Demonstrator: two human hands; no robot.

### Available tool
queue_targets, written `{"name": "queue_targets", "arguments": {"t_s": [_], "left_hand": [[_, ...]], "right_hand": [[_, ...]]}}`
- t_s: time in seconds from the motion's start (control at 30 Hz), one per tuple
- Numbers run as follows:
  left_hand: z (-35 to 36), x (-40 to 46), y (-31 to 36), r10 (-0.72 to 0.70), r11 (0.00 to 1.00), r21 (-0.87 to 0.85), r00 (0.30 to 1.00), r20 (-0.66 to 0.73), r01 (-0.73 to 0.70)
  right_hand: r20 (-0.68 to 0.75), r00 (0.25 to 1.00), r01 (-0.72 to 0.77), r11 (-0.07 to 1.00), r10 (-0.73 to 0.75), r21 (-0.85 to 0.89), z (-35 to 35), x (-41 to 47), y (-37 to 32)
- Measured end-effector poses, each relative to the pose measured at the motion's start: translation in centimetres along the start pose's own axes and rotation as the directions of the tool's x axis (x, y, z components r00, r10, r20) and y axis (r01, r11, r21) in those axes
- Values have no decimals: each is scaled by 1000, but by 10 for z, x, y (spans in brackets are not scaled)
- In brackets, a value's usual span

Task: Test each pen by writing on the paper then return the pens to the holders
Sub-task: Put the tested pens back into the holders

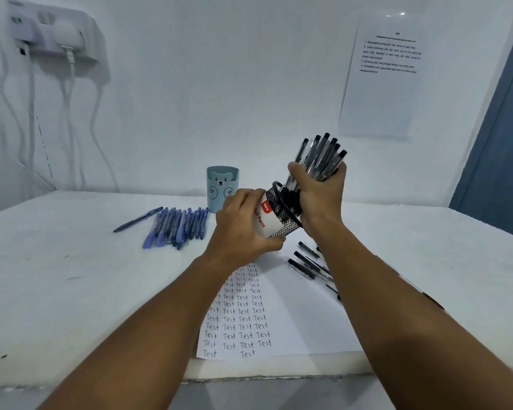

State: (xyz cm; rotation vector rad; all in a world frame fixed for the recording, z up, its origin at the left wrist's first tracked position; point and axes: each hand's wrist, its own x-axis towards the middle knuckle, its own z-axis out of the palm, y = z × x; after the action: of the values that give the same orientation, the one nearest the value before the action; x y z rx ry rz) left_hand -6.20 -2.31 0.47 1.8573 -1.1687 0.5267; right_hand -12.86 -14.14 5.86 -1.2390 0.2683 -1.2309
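The right hand (319, 192) has its fingers wrapped round a bundle of black pens (320, 156), whose long axis runs from upper right, caps high, down-left into the mouth of the black mesh holder (282, 214). The left hand (243, 223) grips that holder from the left, fingers curled round its labelled wall, tilting the opening toward the bundle above the bench (71, 276). The pens look partly inside already, so seating them likely means sliding along that slant. More black pens (307, 263) lie near right beside the paper (302, 321); blue pens (178, 224) lie left, by the bear holder (222, 187).
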Motion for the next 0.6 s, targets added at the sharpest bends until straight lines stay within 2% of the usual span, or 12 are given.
{"name": "queue_targets", "arguments": {"t_s": [0.17,0.37,0.6], "left_hand": [[1,-1,-4,-39,999,6,999,-20,40],[0,0,-3,-72,997,-17,997,-36,71],[0,0,-4,-42,999,-10,999,-17,42]], "right_hand": [[148,983,-102,994,104,-25,-3,-8,3],[97,969,-235,970,228,67,-6,-13,2],[66,928,-371,927,367,57,-12,-17,2]]}}
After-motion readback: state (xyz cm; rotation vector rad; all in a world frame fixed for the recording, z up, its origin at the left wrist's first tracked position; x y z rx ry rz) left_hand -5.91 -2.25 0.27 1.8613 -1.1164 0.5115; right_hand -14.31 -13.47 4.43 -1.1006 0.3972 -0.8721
